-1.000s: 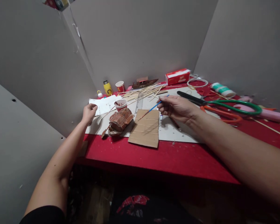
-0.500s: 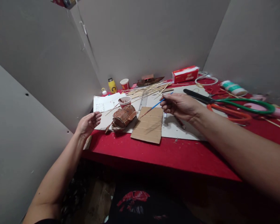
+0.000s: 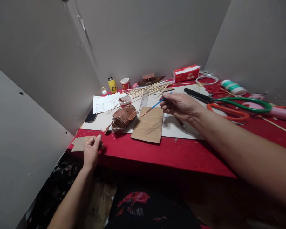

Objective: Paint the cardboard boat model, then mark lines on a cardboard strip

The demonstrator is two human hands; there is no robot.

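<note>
Red table [image 3: 171, 156]; two hands, one paintbrush [image 3: 154, 107], two cardboard pieces

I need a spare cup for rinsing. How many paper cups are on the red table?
2: one red-and-white paper cup at the back wall beside the yellow bottle; another, holding brown paint, behind the brown model roof.

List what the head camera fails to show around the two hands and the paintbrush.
- Left hand: palm side and grip on the small cardboard scrap hidden by its own back.
- Paintbrush: bristles too small to make out; its rear is covered by the right hand.
- Paper cup: contents too small to tell.
</note>
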